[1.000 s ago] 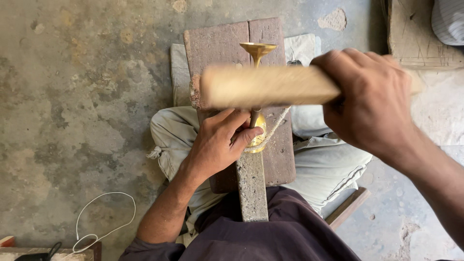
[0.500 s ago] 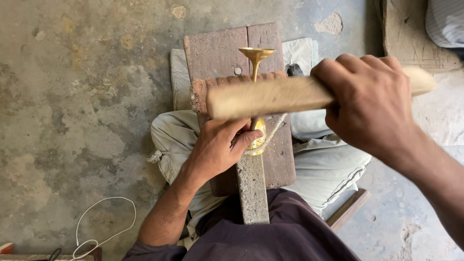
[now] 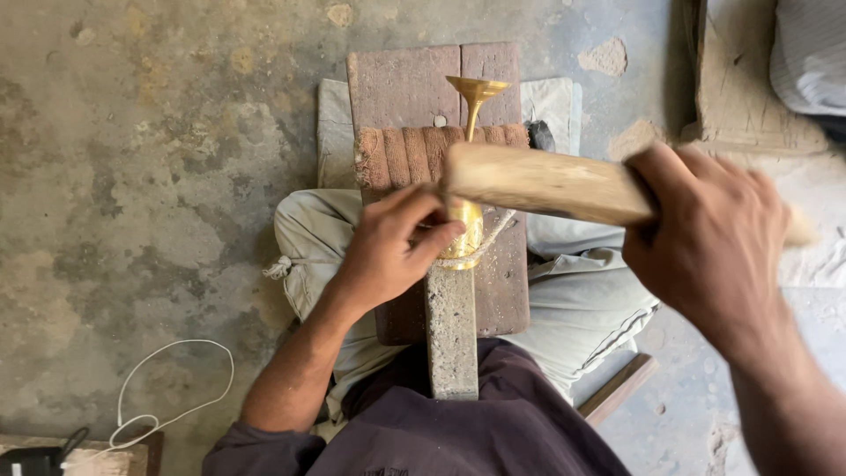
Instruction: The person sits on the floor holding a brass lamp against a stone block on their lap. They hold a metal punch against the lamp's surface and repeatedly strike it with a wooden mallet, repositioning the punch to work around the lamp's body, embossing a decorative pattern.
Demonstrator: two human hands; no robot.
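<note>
Lowered since before, the wooden mallet (image 3: 546, 183) now crosses the brass goblet (image 3: 469, 167) on the metal bar (image 3: 451, 330). Left hand (image 3: 388, 247) fingers wrap the goblet; right hand (image 3: 714, 242) fingers grip the mallet.

The wooden mallet (image 3: 546, 183) sits lower and further right than a second ago: then its blunt end reached left past the brass goblet's stem, now that end stops just at the stem, above the brass goblet (image 3: 470, 167). With it out of the way, the ribbed roll of cloth (image 3: 414, 154) across the wooden board (image 3: 405, 84) shows almost whole, where before the mallet covered most of it. The right hand (image 3: 714, 242) has travelled right and down with the handle, and looms larger and blurred. The left hand (image 3: 392, 247) has spread its fingers a little on the goblet's base, the forefinger now lying along the brass.
</note>
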